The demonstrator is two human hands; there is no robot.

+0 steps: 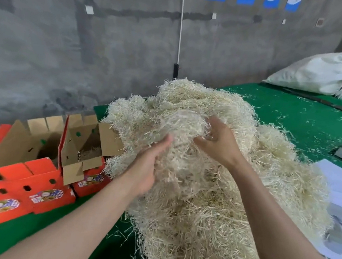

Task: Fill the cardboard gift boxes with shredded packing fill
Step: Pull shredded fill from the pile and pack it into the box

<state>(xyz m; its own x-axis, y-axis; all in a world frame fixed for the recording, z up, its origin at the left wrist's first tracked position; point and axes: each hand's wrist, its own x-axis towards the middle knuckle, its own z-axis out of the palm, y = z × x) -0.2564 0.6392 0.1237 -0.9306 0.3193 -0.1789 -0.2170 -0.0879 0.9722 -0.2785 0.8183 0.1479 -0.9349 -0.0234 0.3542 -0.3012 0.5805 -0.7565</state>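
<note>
Just the one camera here, a wide-angle worn on my head. It looks forward and down, sitting close over my left hand [147, 166], my right hand [220, 143] and the pale stringy heap of shredded packing fill [210, 206]. The open red cardboard gift boxes [36, 170] hug the left edge, the grey concrete wall [111, 50] fills the top, and the green cloth-covered table [303, 113] runs off to the right.

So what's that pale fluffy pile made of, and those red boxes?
The pile looks like fine wood or paper shreds, I can't tell which: pale, matte, wiry strands. The red boxes look like cardboard: plain brown inside, printed red outside, with folded flaps.
</note>
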